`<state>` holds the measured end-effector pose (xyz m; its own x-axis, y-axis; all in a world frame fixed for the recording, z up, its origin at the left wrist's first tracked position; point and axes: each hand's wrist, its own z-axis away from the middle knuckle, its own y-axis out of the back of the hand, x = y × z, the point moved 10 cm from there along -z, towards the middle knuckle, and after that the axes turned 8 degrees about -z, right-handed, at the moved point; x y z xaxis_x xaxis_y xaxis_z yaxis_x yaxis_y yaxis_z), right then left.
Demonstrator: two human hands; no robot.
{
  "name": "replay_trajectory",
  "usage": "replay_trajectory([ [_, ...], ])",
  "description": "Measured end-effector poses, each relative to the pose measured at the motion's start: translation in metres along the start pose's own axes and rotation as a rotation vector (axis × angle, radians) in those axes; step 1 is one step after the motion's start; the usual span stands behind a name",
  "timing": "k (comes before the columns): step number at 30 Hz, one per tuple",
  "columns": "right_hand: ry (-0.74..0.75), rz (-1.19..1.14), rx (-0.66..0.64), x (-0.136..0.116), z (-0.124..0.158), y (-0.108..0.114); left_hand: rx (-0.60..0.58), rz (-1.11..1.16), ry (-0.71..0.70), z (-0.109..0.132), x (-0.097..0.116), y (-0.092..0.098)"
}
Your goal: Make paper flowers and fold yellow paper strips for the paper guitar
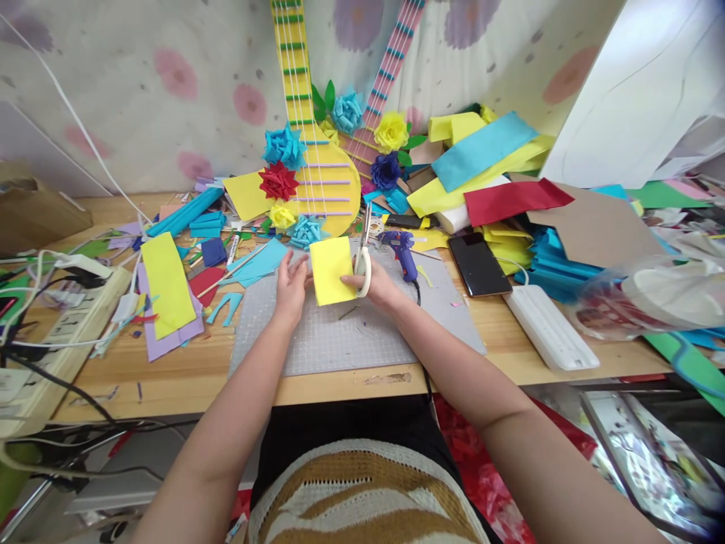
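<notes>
My right hand [381, 285] grips white-handled scissors [363, 273], blades pointing up and away from me. Its thumb also pins the right edge of a yellow paper rectangle [330, 270], held above the grey cutting mat [294, 349]. My left hand [291, 285] is beside the sheet's left edge with fingers apart and slightly bent; whether a fingertip touches the paper I cannot tell. Just beyond my right hand, a blue glue gun [403, 253] lies on the mat, its cord running toward the table's front edge.
A yellow paper guitar [334, 177] with paper flowers leans at the back, beside a pink one [385, 75]. Rightward are a phone [479, 264], a white power bank [552, 326] and heaped coloured paper [487, 151]. Paper strips [166, 283] and a power strip [62, 340] occupy the left.
</notes>
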<state>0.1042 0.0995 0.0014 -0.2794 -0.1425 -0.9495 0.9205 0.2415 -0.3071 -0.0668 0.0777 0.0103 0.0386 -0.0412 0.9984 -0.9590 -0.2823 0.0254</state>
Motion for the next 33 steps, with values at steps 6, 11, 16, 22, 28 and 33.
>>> replay_trajectory([
  [6, 0.076, 0.236, 0.112, -0.008, -0.002, 0.007, -0.247, 0.1, 0.31, 0.01, -0.027, -0.032],
  [11, 0.099, 0.137, 0.093, -0.013, -0.001, 0.003, -0.119, 0.083, 0.335, 0.007, -0.033, -0.017],
  [16, -0.121, 0.011, -0.178, -0.001, 0.009, -0.005, 0.056, 0.214, 0.306, -0.005, -0.03, 0.017],
  [22, -0.414, -0.081, -0.766, 0.019, 0.051, -0.033, 0.251, 0.314, 0.331, -0.014, -0.032, 0.055],
  [28, -0.486, -0.147, -0.901, 0.026, 0.06, -0.045, 0.268, 0.355, 0.371, -0.011, -0.034, 0.052],
  [33, -0.537, -0.182, -0.905, 0.03, 0.062, -0.05, 0.293, 0.386, 0.379, -0.008, -0.035, 0.05],
])
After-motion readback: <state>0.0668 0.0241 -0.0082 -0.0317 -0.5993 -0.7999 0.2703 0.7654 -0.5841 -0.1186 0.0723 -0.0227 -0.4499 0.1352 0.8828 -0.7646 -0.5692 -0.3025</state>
